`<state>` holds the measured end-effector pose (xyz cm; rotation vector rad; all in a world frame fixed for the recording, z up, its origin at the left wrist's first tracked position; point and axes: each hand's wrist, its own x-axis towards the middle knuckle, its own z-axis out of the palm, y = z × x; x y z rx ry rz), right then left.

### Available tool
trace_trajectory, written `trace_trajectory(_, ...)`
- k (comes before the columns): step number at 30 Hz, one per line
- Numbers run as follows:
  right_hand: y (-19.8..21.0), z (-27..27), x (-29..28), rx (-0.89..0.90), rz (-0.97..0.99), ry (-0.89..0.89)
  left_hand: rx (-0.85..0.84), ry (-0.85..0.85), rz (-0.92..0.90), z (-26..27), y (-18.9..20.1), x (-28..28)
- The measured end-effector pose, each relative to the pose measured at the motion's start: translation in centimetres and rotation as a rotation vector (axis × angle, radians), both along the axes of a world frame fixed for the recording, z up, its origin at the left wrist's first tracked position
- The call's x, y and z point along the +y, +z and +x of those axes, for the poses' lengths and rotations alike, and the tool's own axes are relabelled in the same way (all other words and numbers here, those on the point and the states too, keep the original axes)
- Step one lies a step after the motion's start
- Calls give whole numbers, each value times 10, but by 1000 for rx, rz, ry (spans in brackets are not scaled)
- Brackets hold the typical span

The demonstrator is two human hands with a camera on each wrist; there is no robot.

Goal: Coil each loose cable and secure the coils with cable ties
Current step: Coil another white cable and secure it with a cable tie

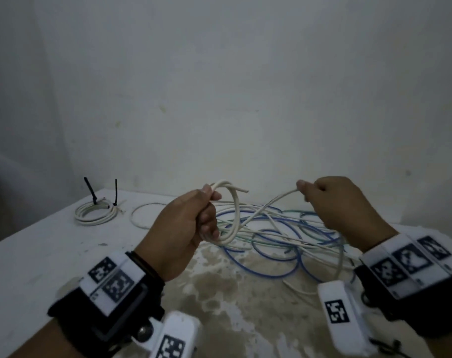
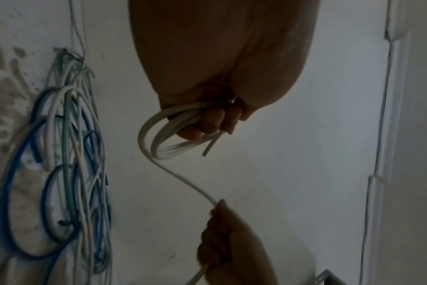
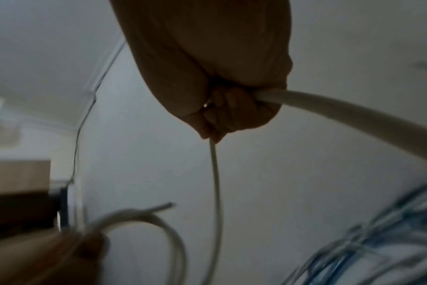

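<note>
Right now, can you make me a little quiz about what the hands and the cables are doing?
1. True or false: the left hand holds loops of the white cable.
2. What does the right hand pinch? A) a cable tie B) a straight run of the same white cable C) a blue cable
3. Fill in: the finished coil at the far left of the table carries two black ____.

Key: 1 true. 2 B. 3 cable ties.
</note>
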<state>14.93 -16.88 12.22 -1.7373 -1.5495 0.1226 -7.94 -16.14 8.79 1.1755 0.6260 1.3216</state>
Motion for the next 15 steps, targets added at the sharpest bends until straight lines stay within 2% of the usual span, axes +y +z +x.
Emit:
trace_trajectory(2, 6, -10, -4, 480, -88, 148, 44, 28, 44, 11, -9, -2)
trace_trajectory(3, 10, -17, -8, 678, -124, 225, 71, 31, 68, 17, -12, -3)
trace_trajectory(4, 14, -22, -11, 804, -149, 290, 99, 31, 94, 22, -15, -5)
trace_trajectory(5, 16, -26, -14, 848, -168, 337, 132, 37, 123, 26, -17, -5)
trace_trajectory(7, 17, -35, -18, 823, -181, 387, 239, 76, 214, 33, -21, -6)
trace_trajectory(12, 14, -49, -19, 789, -121, 377, 555, 212, 550, 42, -31, -7)
trace_trajectory(15, 8, -48, -15, 728, -74, 341, 664, 218, 599, 49, -36, -9)
